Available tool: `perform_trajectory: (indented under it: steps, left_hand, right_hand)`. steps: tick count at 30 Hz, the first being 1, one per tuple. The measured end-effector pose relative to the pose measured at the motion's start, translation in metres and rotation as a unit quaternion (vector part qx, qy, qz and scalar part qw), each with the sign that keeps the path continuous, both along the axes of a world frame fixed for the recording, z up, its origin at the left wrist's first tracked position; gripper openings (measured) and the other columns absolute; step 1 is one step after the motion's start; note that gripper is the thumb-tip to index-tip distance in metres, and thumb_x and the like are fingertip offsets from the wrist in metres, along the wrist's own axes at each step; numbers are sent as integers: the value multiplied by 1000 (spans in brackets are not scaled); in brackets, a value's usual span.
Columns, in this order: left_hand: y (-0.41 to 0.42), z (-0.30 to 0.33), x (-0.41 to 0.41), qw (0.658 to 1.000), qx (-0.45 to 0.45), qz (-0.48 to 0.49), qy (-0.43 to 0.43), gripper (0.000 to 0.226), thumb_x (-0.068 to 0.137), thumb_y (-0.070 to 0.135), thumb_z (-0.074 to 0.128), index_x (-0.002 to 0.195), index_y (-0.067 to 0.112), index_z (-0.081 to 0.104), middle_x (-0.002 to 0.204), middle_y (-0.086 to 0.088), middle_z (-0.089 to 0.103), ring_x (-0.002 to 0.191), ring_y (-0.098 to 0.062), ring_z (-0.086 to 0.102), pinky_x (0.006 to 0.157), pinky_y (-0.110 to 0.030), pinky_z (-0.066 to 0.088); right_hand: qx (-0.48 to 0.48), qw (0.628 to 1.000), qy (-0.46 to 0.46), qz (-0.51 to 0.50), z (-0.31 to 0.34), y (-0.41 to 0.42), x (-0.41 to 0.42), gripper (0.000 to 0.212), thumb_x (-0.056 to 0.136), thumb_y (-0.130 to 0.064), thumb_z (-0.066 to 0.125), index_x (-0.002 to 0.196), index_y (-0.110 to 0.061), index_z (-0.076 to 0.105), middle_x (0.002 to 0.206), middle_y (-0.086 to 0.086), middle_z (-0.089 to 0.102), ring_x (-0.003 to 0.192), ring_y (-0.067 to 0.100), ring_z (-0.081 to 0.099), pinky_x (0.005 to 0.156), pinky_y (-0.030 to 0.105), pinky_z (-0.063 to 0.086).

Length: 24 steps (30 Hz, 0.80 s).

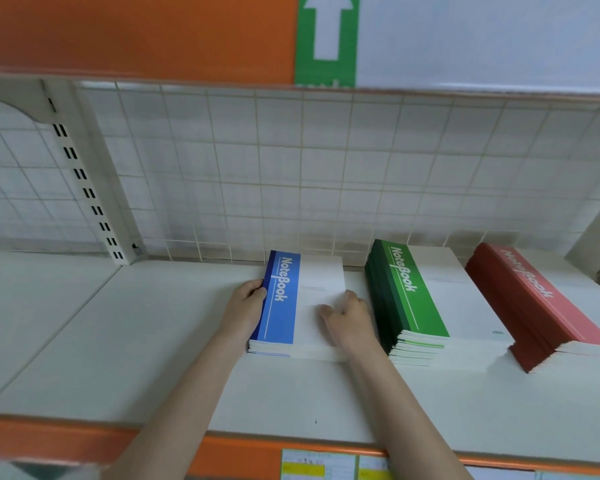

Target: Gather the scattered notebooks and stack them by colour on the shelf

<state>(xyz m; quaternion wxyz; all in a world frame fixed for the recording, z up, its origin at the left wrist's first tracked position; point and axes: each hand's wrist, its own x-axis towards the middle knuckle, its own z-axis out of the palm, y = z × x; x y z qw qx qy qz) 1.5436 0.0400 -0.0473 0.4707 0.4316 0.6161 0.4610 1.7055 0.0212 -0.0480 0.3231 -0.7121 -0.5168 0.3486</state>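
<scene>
While both hands work the blue pile, the shelf looks like this:

Blue stack (298,306): short pile of notebooks w/ blue spine band + white cover, lying flat on the shelf (153,358), far end close to the back grid. "NoteBook" printed along the blue band.

L hand (245,306): at the stack's left (spine) edge, fingers curled round that edge near the far end, gripping the pile from the side. Bare forearm runs back toward the shelf front.

R hand (349,318): on the right part of the top white cover, thumb lying across the cover, fingers bent over the stack's right edge; fingertips hidden, so can't tell how far they wrap under. Looks like a grip on the right side.

Green stack (426,299): taller pile, just right of the blue one, narrow gap between; R hand sits in/over that gap. Edges a bit uneven at the near end.

Red stack (534,303): furthest right, apart from green, angled slightly, partly cut off by frame edge.

Back grid (291,168): white wire mesh panel behind all 3 piles.

Upright (84,181): slotted white post at left.

Arrow sign (326,39): green w/ white up-arrow, on the upper shelf's front, orange strip to its left.

Shelf front: orange edge strip (66,441) w/ price labels (317,464), text too blurred to read.
</scene>
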Motion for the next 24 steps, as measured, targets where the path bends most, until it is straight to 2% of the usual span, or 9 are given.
perform_trajectory:
  steps: [2, 5, 7, 9, 11, 14, 18, 21, 24]
  left_hand:
    - [-1, 3, -1, 999, -2, -19, 27, 21, 98, 18, 45, 83, 24, 58, 76, 4, 70, 60, -10, 66, 54, -22, 48]
    - [-5, 5, -3, 996, 5, -37, 81, 21, 98, 16, 43, 83, 25, 56, 86, 5, 66, 72, -11, 64, 64, -27, 49]
    - [-10, 6, -7, 991, 16, -42, 128, 14, 98, 17, 43, 100, 20, 56, 101, 5, 61, 85, -12, 61, 72, -27, 46]
    - [-16, 8, -12, 979, 30, -43, 197, 29, 98, 18, 43, 125, 13, 52, 121, 0, 56, 107, -17, 56, 82, -23, 41]
    - [-26, 11, -21, 962, 46, -31, 268, 35, 97, 17, 44, 132, 11, 50, 132, -5, 53, 116, -20, 52, 90, -24, 38]
    - [-45, 14, -37, 931, 56, -1, 360, 37, 97, 19, 44, 133, 11, 48, 132, -7, 52, 114, -22, 52, 93, -29, 39]
    - [-77, 18, -62, 908, 42, 47, 415, 38, 98, 23, 42, 134, 14, 46, 130, -7, 51, 115, -23, 51, 94, -37, 45]
    - [-105, 23, -89, 893, 26, 82, 442, 38, 98, 24, 42, 135, 16, 45, 130, -7, 49, 111, -24, 54, 92, -40, 47]
    - [-134, 30, -125, 879, 26, 133, 458, 37, 98, 24, 42, 134, 16, 46, 134, -6, 47, 110, -26, 55, 92, -37, 46]
  right_hand:
    - [3, 1000, -8, 3, 1, -1, 1, 51, 93, -23, 53, 135, 0, 37, 137, 18, 38, 127, 34, 37, 106, 36, 32]
    - [39, 998, -42, 7, 4, -5, 2, 58, 93, -21, 53, 142, 1, 31, 142, 18, 32, 130, 33, 35, 105, 29, 28]
    - [87, 994, -69, 9, 9, -9, 1, 59, 92, -16, 53, 144, 0, 29, 144, 18, 30, 130, 31, 34, 102, 25, 25]
    - [137, 986, -96, 18, 13, -13, -1, 54, 91, -12, 53, 142, -3, 36, 142, 17, 33, 129, 29, 35, 100, 21, 23]
    - [174, 977, -118, 36, 17, -17, -5, 47, 90, -9, 53, 136, -7, 45, 138, 15, 38, 128, 27, 37, 101, 21, 24]
    - [219, 964, -128, 79, 22, -24, -17, 36, 88, -5, 53, 124, -8, 57, 130, 11, 46, 124, 28, 42, 100, 22, 30]
    - [248, 945, -121, 174, 28, -32, -52, 30, 86, -2, 52, 114, -8, 64, 120, 9, 54, 114, 25, 48, 82, 9, 27]
    - [255, 927, -115, 249, 32, -40, -91, 30, 85, -3, 53, 112, -10, 64, 118, 8, 56, 111, 24, 52, 87, 14, 31]
    - [257, 904, -99, 326, 33, -51, -133, 29, 87, -7, 52, 114, -13, 63, 121, 5, 55, 119, 18, 48, 94, 13, 29]
